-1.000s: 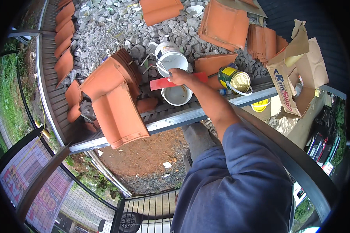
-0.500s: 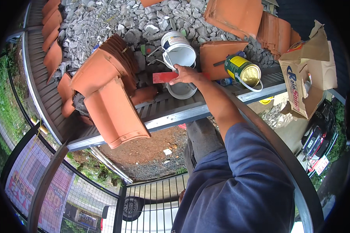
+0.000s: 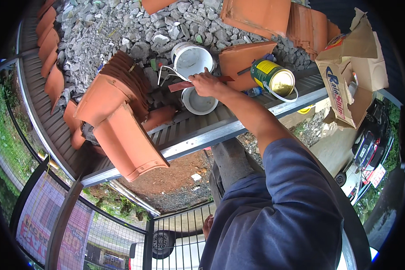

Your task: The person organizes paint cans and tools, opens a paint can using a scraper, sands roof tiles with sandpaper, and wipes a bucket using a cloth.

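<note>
My right hand (image 3: 204,84) is closed around a long, flat red tool (image 3: 180,86). Its grip is covered by my fingers, so the exact kind is unclear. The tool is over two white buckets. One bucket (image 3: 194,62) lies tilted behind my hand, its mouth facing me and its inside pale. In front of it a second bucket (image 3: 200,104) sits upright on the metal ledge, greyish inside. A bent white rod or handle (image 3: 165,72) sticks out beside the tilted bucket. Low in the view, only part of my left hand (image 3: 208,226) shows beside my shirt; its fingers are mostly hidden.
Orange roof tiles (image 3: 130,141) are stacked on the left, one overhanging the metal edge (image 3: 198,138). Grey rubble (image 3: 117,31) covers the back. A green-yellow can (image 3: 274,77) and a torn cardboard box (image 3: 346,85) are on the right. Below are railings (image 3: 180,229) and vehicles.
The red tool has turned from nearly level to slanted, its left end lower, as my right hand shifted slightly left and my wrist turned. The whole view has also shifted slightly.
</note>
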`<state>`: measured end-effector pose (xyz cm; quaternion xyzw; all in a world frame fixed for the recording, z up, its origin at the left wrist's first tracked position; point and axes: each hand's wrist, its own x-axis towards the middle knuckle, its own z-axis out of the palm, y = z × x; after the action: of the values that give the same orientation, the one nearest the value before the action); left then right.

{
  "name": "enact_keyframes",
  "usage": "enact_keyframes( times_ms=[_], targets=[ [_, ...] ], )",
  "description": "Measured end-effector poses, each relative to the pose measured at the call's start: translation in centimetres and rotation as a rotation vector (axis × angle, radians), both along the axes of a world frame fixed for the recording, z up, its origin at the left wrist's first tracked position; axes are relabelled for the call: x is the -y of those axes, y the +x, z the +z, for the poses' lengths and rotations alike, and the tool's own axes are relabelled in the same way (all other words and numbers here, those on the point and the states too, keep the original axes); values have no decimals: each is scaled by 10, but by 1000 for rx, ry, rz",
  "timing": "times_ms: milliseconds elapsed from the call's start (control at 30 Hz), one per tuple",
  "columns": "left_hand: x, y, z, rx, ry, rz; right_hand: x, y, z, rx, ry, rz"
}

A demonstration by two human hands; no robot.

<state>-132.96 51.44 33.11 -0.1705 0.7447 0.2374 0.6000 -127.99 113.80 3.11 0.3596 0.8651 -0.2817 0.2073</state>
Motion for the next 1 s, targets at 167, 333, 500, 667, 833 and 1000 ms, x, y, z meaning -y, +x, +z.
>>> enact_keyframes(
  times_ms=[167,333,500,667,833,1000],
  targets=[
    [-1,-5,1,20,-108,-133,1,11,4,-329,157,-166],
    [4,-12,-1,-6,34,-23,-11,27,5,-376,-2,-310],
    [8,-24,-7,39,-28,-36,-23,38,0,-565,97,-389],
    [14,-28,-12,6,19,-205,-11,25,25,-662,315,-468],
    [-9,-42,-10,23,13,-202,-2,15,51,-541,-58,-848],
    [-9,-45,-8,2,28,-140,-18,20,91,-804,-79,-1050]
  ],
)
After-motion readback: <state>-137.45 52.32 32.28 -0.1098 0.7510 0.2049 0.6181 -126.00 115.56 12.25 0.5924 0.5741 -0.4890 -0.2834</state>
